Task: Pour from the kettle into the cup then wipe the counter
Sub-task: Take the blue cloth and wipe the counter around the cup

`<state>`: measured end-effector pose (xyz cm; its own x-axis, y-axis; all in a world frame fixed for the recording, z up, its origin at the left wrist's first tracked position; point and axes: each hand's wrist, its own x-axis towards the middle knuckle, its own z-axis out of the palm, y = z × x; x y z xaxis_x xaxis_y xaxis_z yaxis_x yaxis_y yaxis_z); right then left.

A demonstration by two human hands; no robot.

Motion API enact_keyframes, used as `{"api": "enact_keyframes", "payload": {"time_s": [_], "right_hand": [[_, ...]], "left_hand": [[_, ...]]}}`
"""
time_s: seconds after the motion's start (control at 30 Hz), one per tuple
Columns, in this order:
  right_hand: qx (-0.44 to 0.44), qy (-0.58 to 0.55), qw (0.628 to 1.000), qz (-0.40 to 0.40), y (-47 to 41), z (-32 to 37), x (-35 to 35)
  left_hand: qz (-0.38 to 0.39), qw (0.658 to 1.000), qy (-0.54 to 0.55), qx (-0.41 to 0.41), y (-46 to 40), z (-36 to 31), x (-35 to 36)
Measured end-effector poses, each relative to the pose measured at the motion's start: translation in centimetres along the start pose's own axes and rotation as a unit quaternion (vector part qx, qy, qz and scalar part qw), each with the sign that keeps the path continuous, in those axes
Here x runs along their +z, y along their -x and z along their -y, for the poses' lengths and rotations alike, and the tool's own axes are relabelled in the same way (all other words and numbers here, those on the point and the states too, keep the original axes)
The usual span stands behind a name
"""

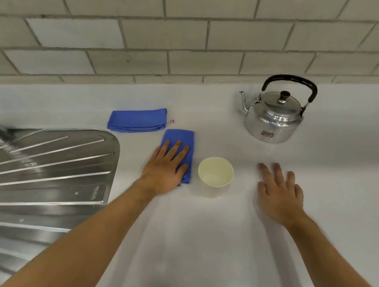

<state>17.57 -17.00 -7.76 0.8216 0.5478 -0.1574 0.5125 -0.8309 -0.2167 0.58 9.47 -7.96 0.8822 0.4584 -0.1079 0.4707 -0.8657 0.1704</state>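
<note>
Two folded blue cloths: one (137, 119) nearer the back edge of the pale counter (201, 242), one (180, 147) nearer the front under a palm. One shiny metal kettle with a black handle (273, 116). One cream cylindrical cup (215, 177). Two bare hands: left hand (164, 168), right hand (279, 192). One ribbed steel drainboard (46, 168) at the counter's left edge.

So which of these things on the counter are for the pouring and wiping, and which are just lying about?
For the job:
kettle
cup
blue cloth under the left hand
counter

Lying about:
second folded blue cloth
sink drainer
</note>
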Motion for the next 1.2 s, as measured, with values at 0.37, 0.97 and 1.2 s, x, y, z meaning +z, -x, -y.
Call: {"api": "enact_keyframes", "payload": {"time_s": [0.37,0.97,1.2], "right_hand": [[0.036,0.017,0.999,0.008,-0.9,-0.2,1.7],[0.032,0.025,0.999,0.012,-0.8,-0.2,1.4],[0.039,0.011,0.998,0.038,-0.9,0.1,0.8]], "left_hand": [[0.012,0.930,-0.150,0.335,-9.2,-2.6,0.5],[-0.035,0.997,0.012,0.061,-10.7,-0.7,-0.2],[-0.031,0.997,0.024,-0.072,-5.1,-1.7,1.0]]}}
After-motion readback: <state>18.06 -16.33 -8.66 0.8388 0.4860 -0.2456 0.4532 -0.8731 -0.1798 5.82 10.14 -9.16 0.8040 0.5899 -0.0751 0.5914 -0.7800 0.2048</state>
